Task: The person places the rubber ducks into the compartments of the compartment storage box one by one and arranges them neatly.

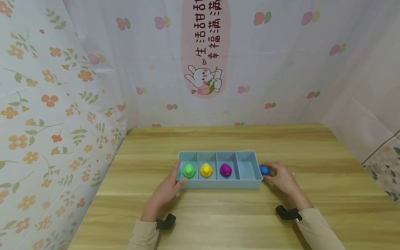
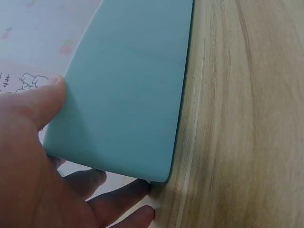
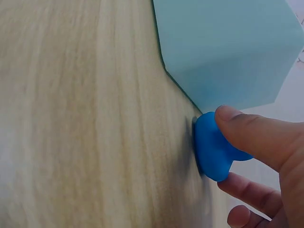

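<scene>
A pale blue box with a row of several compartments stands on the table. From the left, its compartments hold a green duck, a yellow duck and a purple duck; the rightmost one has nothing in it. My left hand grips the box's left end, thumb at the front rim and fingers along the end wall. Just outside the right end, my right hand pinches a blue duck between thumb and fingers. That duck is low at the tabletop, right beside the box wall.
The wooden table extends around the box on all sides. A white printed curtain hangs behind it, with a flowered curtain on the left. Black wrist straps with mounts show on both wrists.
</scene>
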`<state>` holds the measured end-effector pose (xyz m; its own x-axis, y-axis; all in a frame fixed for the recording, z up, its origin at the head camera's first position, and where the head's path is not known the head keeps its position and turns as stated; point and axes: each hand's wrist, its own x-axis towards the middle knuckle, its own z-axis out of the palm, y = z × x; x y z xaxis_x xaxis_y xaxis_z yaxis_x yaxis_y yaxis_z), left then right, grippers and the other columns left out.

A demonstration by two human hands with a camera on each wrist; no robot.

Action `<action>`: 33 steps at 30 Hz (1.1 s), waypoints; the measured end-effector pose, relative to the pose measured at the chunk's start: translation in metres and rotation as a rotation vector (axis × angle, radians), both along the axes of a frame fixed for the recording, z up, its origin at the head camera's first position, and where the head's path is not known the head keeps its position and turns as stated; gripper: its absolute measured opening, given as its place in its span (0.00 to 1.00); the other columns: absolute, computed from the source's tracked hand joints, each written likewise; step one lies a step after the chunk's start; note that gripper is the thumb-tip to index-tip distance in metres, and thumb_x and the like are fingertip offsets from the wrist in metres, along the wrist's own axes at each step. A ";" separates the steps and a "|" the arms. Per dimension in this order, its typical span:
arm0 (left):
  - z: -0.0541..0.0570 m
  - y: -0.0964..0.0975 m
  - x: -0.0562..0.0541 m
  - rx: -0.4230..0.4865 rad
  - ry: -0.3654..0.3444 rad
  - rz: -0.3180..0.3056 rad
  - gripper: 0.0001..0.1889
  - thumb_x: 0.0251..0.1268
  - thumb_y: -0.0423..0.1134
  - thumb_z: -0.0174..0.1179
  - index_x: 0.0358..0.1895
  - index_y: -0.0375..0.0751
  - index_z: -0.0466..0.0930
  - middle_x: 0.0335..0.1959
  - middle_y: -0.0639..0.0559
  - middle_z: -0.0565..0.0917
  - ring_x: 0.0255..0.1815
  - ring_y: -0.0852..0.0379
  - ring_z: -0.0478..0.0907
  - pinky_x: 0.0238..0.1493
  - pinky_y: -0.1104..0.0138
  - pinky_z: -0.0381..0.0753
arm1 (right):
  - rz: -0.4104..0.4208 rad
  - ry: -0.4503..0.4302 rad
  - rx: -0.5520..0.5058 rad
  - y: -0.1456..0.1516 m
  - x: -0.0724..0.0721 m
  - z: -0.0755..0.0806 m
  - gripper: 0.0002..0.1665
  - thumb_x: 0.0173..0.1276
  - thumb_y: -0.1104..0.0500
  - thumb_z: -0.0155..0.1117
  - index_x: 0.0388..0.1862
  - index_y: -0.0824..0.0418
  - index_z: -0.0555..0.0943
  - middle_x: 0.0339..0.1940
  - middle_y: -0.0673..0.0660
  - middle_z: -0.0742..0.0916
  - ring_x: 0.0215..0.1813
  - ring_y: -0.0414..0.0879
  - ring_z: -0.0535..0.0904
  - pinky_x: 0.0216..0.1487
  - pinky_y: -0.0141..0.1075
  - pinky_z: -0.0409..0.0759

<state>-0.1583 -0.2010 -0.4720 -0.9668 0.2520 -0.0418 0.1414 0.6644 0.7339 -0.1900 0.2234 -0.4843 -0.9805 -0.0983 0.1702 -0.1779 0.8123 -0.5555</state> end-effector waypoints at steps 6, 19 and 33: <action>-0.001 -0.001 0.003 0.008 -0.001 0.000 0.40 0.73 0.52 0.49 0.78 0.47 0.36 0.78 0.44 0.49 0.75 0.42 0.52 0.73 0.48 0.54 | -0.007 -0.015 -0.003 -0.001 0.004 -0.001 0.25 0.55 0.56 0.74 0.52 0.61 0.82 0.47 0.64 0.83 0.50 0.63 0.78 0.36 0.44 0.53; 0.001 0.001 0.001 0.009 -0.002 0.003 0.40 0.73 0.51 0.49 0.78 0.47 0.36 0.77 0.42 0.49 0.75 0.41 0.53 0.73 0.48 0.54 | -0.008 0.069 -0.013 0.004 0.002 0.023 0.23 0.56 0.53 0.74 0.51 0.59 0.83 0.47 0.62 0.84 0.50 0.62 0.77 0.39 0.47 0.53; 0.001 0.000 0.000 0.001 -0.004 -0.008 0.40 0.73 0.52 0.48 0.78 0.47 0.35 0.78 0.43 0.48 0.76 0.42 0.52 0.74 0.49 0.53 | 0.033 0.108 0.016 -0.010 -0.005 0.059 0.24 0.56 0.52 0.74 0.51 0.56 0.83 0.45 0.60 0.85 0.42 0.58 0.76 0.36 0.44 0.55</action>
<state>-0.1587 -0.2007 -0.4706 -0.9645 0.2600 -0.0455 0.1438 0.6623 0.7354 -0.1950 0.2131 -0.4258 -0.9527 -0.1339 0.2728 -0.2629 0.8134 -0.5188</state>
